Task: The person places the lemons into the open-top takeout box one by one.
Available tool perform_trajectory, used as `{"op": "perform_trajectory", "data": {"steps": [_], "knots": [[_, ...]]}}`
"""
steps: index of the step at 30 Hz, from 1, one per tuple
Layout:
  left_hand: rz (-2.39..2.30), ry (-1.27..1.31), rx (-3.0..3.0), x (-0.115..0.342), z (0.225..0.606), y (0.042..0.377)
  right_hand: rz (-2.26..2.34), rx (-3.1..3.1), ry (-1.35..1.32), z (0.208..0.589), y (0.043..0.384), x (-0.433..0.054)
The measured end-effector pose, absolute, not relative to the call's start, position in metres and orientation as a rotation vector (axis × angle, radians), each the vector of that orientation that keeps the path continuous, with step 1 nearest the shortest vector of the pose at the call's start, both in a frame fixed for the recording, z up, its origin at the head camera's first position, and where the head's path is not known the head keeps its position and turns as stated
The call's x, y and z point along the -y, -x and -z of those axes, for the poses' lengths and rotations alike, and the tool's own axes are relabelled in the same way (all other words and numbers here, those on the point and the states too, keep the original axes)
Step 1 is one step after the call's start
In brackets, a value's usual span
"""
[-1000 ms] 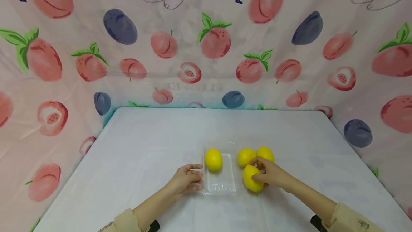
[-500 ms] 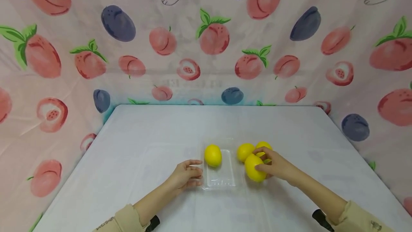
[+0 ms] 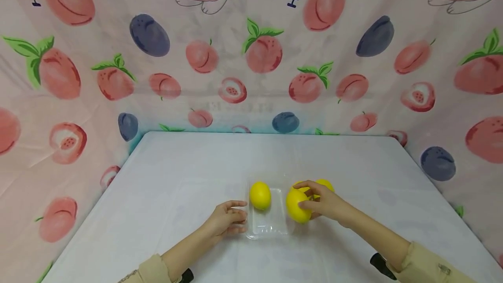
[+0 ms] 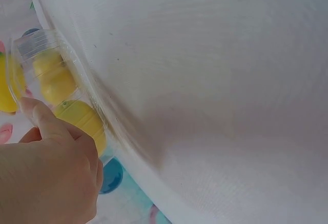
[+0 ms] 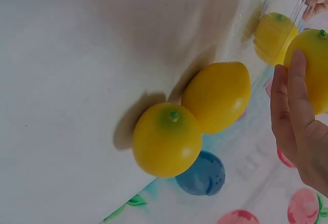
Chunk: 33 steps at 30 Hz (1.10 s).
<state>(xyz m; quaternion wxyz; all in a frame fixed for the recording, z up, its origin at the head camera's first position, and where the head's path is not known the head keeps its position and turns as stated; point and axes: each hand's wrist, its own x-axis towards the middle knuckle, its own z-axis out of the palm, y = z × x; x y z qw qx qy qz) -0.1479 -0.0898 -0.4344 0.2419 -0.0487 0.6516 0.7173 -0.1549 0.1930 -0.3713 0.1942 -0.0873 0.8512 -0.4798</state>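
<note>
In the head view, my right hand (image 3: 324,202) grips a yellow lemon (image 3: 298,206) just beside the right wall of a clear plastic tray (image 3: 270,229). This lemon has a green stem tip in the right wrist view. One lemon (image 3: 260,195) lies inside the tray at its left side. My left hand (image 3: 227,219) holds the tray by its left edge; the left wrist view shows the hand (image 4: 56,162) at the rim, its hold partly hidden. Two loose lemons, one near (image 5: 167,139) and one farther (image 5: 218,98), rest side by side on the table, right of the tray.
The table (image 3: 188,160) has a white cover. Behind it and at the sides hangs a peach-patterned cloth (image 3: 235,51). Both sleeves are beige, and a black strap (image 3: 381,265) shows near the right wrist.
My right hand has lifted its lemon from the table and carried it left to the tray's right wall. The left hand stays at the tray's edge.
</note>
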Motion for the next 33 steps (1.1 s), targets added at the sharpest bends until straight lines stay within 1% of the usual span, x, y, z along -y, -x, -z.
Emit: {"op": "perform_trajectory", "data": {"steps": [9,27,33], "knots": [[-1.954,0.127,-1.777,0.089,0.439,0.149,1.322,-2.379,0.208,0.373,0.159,-0.177],[-1.961,0.129,-1.750,0.091,0.440,0.152,1.351,-2.284,0.350,0.384,0.166,-0.149],[-1.957,0.135,-1.745,0.093,0.440,0.152,1.367,-2.260,0.345,0.390,0.165,-0.139]]}}
